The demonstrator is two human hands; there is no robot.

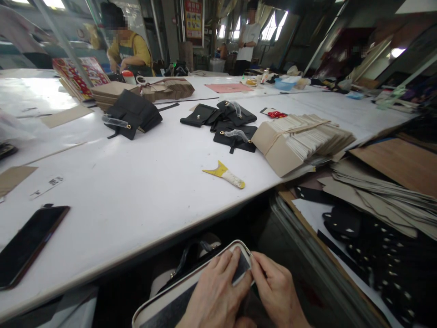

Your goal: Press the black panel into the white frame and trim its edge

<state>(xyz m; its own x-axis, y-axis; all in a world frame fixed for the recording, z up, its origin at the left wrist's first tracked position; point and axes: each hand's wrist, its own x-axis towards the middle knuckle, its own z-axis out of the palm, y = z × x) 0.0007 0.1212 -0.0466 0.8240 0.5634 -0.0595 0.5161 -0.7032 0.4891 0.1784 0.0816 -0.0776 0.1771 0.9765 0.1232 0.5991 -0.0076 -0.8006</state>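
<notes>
Below the table's near edge, both hands work on a flat panel (177, 291) with a white rounded rim and dark grey inside. My left hand (215, 291) lies flat on the panel, fingers pressing near its rounded corner. My right hand (278, 289) pinches the same corner's rim from the right. A yellow-and-white scraper tool (225, 175) rests on the white table (143, 182) just beyond the hands.
A dark phone (27, 243) lies at the near left. Black pouches (232, 125) and a black bag (133, 114) sit mid-table beside a bundle of beige cards (300, 141). Cardboard sheets (382, 191) and black pieces pile at right. Two people stand at the far side.
</notes>
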